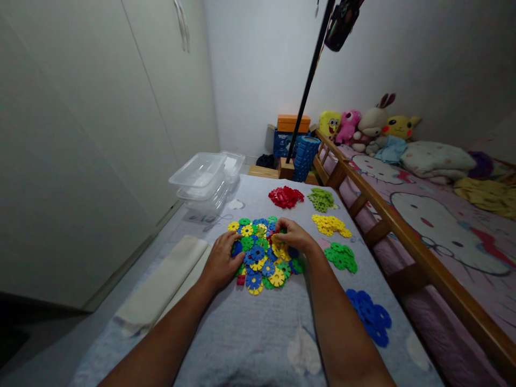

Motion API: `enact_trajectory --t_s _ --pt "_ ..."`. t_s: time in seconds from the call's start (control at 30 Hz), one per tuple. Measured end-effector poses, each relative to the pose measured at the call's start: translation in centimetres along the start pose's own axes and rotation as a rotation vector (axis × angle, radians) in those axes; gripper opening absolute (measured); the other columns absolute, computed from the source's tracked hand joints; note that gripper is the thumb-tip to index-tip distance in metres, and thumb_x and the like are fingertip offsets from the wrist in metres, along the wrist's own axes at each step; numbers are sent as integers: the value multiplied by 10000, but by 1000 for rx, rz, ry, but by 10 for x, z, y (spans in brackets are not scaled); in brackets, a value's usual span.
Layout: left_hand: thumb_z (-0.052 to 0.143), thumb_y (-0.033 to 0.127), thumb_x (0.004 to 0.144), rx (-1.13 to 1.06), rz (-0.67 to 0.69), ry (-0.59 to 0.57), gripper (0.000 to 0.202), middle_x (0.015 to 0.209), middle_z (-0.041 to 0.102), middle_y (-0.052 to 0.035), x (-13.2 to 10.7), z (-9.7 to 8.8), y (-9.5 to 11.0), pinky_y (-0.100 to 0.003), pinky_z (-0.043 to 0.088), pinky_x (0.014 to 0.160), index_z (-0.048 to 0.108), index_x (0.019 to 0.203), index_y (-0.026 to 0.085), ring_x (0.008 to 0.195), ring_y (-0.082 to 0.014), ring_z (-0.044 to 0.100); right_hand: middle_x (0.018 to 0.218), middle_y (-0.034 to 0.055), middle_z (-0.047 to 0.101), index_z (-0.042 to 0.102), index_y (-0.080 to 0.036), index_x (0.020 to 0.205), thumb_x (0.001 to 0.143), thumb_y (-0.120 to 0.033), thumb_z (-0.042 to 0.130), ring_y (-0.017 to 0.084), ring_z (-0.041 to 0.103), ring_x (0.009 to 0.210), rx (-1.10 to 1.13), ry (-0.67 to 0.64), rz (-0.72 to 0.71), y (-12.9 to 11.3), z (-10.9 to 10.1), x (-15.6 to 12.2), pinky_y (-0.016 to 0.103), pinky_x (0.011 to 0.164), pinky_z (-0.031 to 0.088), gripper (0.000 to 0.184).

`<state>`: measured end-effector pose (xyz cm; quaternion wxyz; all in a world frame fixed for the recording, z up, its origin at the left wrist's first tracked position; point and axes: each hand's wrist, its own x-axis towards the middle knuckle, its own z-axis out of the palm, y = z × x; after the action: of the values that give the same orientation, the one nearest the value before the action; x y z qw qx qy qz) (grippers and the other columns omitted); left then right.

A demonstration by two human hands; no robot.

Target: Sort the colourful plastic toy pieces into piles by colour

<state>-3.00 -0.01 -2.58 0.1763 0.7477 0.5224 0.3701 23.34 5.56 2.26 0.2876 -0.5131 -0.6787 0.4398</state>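
A mixed pile of notched plastic discs [258,252] in blue, yellow and green lies mid-table, with a few red pieces among them. My left hand [221,260] rests against the pile's left side, thumb apart from the fingers, holding nothing visible. On the right side of the pile, my right hand [296,236] has its fingers curled down among the discs. Its fingertips are partly hidden, and what they pinch cannot be made out. A small red piece [241,280] lies at the pile's near left edge.
Single-colour heaps line the right side: red pieces [286,197], light green pieces [321,199], yellow discs [331,225], green discs [341,257] and blue discs [368,316]. Clear plastic containers [199,171] stand back left. Folded cream cloth [169,282] lies left. A wooden bed rail [411,269] borders the table.
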Motion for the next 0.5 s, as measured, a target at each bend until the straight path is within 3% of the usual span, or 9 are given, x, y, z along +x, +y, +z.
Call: enact_trajectory --t_s 0.2,0.33,0.5 --pt "601 323 814 -2 -8 5 407 1309 594 -140 0 1 0 -541 412 1114 620 1193 177 1264 -313 528 701 -46 511 544 -212 789 600 -86 526 130 469 633 -133 70 31 3 -13 -2 238 579 354 228" --pt "602 321 815 5 -8 9 411 1315 590 -140 0 2 -1 -537 407 1122 619 1200 176 1270 -310 525 971 31 625 668 -212 956 678 -104 574 205 560 934 -420 134 -17 3 -5 2 306 800 426 313" --pt "598 324 819 16 -6 -6 418 1327 585 -146 1 1 -1 -539 402 1126 612 1208 171 1274 -313 522 1184 56 601 723 -303 1121 755 -108 606 257 501 1101 -709 32 20 -4 10 2 363 904 370 431"
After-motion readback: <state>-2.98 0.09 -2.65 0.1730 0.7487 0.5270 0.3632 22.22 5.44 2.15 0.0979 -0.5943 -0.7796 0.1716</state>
